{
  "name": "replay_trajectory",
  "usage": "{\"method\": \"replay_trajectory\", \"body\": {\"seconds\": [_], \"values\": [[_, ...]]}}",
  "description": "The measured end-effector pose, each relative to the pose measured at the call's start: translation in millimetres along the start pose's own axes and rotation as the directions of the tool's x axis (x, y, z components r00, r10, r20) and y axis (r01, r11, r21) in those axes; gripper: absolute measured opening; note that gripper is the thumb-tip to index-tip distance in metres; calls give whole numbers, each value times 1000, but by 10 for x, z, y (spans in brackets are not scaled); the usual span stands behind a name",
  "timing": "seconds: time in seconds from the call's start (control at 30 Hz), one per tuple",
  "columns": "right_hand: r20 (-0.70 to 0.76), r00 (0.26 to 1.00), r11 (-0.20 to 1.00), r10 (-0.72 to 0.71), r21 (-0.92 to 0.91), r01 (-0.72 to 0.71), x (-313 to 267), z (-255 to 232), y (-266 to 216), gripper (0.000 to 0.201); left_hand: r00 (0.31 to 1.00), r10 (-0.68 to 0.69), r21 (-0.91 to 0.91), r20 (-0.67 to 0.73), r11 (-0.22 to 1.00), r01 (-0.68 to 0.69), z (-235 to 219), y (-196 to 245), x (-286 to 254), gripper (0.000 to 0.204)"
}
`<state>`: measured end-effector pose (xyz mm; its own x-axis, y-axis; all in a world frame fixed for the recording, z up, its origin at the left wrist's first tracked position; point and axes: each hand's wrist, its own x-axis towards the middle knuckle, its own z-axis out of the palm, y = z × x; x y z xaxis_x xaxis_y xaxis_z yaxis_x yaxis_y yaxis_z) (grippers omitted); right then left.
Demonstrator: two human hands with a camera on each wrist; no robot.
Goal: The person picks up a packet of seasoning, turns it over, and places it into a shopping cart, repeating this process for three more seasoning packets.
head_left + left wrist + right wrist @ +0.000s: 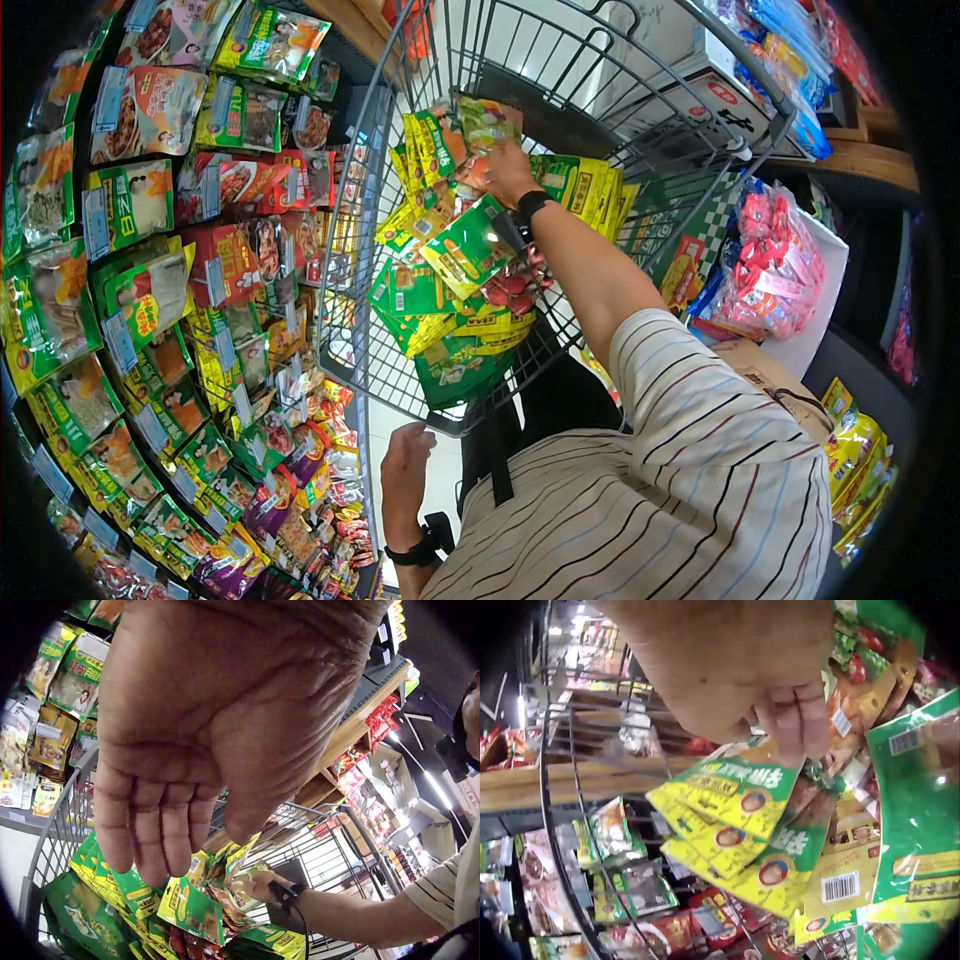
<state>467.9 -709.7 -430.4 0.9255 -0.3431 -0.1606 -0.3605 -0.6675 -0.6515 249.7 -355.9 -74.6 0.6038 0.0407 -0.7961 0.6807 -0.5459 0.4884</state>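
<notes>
My right hand [510, 172] reaches into the wire shopping cart [345, 375], among a heap of spice packets. Its fingers [784, 724] curl down at the top of some green-and-yellow packets [739, 791], pinching at their edge; the thumb is mostly hidden. Beside that hand lie a larger green packet with a yellow border [470, 245] and packets with dark red contents [515, 285]. My left hand [405, 470] hangs by the cart's near left corner, holding nothing. The left wrist view shows its palm [202, 727] with the fingers loosely extended.
Shelves on the left hold rows of hanging packets [130, 205] with price tags. At the right stand a white carton [715, 95], a bag of pink wrapped goods [770, 250] and yellow bags [855, 450]. A wooden shelf edge [577, 780] runs beyond the cart's wires.
</notes>
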Motion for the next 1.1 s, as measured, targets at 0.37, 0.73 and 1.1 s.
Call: {"method": "replay_trajectory", "body": {"seconds": [0.37, 0.73, 1.1], "values": [[98, 888, 773, 449, 456, -441, 238, -39, 336, 55, 1000, -25, -22, -5, 999, 25, 2, -2, 2, 27], [305, 810, 624, 501, 521, -582, 329, -24, 419, 54, 999, -41, -13, 7, 999, 41, 12, -29, 17, 28], [271, 787, 538, 555, 604, -587, 274, -118, 155, 40, 999, -49, 4, -8, 999, 49, 11, -65, 60, 27]]}}
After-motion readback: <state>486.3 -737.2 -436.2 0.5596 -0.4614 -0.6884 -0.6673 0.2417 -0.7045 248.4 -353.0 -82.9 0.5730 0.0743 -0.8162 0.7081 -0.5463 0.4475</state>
